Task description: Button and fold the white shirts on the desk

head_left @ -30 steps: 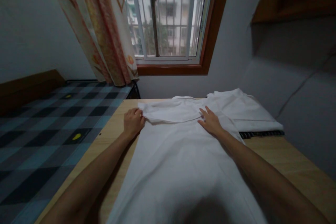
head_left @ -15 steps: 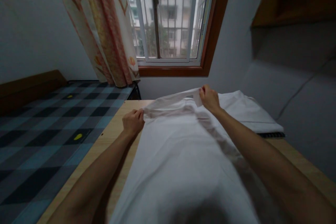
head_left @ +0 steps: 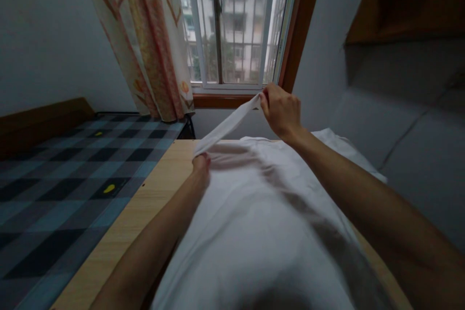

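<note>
A large white cloth (head_left: 250, 218) lies spread over the pale wooden tabletop (head_left: 127, 232) and runs toward me, blurred at the bottom of the view. My left hand (head_left: 202, 167) is closed on the far left corner of its edge, low over the table. Higher up and to the right, my right hand (head_left: 281, 111) pinches the other end of that edge. Between the two hands the edge stretches as a taut slanting band. Whether the cloth is a garment or a sheet I cannot make out.
More white fabric (head_left: 337, 147) lies at the table's far right, partly behind my right forearm. On the left is a bed with a checked cover (head_left: 69, 189). A floral curtain (head_left: 148, 43) hangs beside the barred window (head_left: 236, 34). A wooden shelf (head_left: 403, 14) juts from the right wall.
My right hand has risen and come slightly left, lifting its end of the edge. My left hand has shifted right and turned, its fingers now hidden behind it. The band has tilted more steeply.
</note>
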### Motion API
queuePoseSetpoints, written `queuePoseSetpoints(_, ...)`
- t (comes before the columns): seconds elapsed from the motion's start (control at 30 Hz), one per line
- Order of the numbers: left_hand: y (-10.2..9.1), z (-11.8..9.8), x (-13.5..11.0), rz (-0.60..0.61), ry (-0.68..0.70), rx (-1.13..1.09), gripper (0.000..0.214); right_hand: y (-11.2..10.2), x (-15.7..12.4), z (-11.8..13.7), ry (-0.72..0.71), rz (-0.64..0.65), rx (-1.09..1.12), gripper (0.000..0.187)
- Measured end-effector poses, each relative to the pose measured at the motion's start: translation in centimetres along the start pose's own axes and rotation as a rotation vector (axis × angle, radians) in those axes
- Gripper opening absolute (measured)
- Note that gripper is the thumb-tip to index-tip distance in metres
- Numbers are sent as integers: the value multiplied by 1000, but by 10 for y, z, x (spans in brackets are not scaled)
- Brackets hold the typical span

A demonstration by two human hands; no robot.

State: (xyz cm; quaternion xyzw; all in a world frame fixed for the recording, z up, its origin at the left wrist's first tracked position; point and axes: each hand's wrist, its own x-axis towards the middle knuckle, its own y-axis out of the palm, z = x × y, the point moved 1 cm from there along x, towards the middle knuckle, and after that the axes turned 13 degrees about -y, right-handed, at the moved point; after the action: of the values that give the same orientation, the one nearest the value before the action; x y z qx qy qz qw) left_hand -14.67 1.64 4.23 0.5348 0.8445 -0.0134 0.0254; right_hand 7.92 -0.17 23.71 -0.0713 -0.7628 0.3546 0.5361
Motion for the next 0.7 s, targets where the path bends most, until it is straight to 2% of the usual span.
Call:
queuePoseSetpoints(0.07, -4, -8, 15, -53, -125, -65, 41, 0, -11, -9, -18, 45, -40, 30)
queuePoseSetpoints(0.13, -9, -9, 15, -21, -233, -35, 37, 5, -28, -19, -25, 89, -77, 27)
queuePoseSetpoints(0.2, -17, -1, 2, 33, -316, 20, 28, 12, -48, -28, -27, 113, -97, 26)
queuePoseSetpoints(0.27, -29, 9, -17, 60, -335, 81, 18, 17, -68, -35, -34, 124, -93, 25)
queuePoseSetpoints(0.33, -44, 14, -33, 14, -222, 295, 16, 20, -83, -38, -45, 125, -71, 25)
queuePoseSetpoints(0.43, -65, 8, -40, -277, 131, 835, 33, 19, -92, -35, -52, 92, -39, 26)
queuePoseSetpoints(0.5, -73, 0, -32, -390, 266, 1113, 36, 18, -89, -31, -65, 57, -30, 26)
queuePoseSetpoints(0.6, -80, -8, -13, -409, 249, 1301, 30, 16, -82, -27, -112, 25, -53, 30)
queuePoseSetpoints(0.7, -86, -7, 1, -425, 215, 1376, 38, 18, -86, -26, -180, 31, -109, 33)
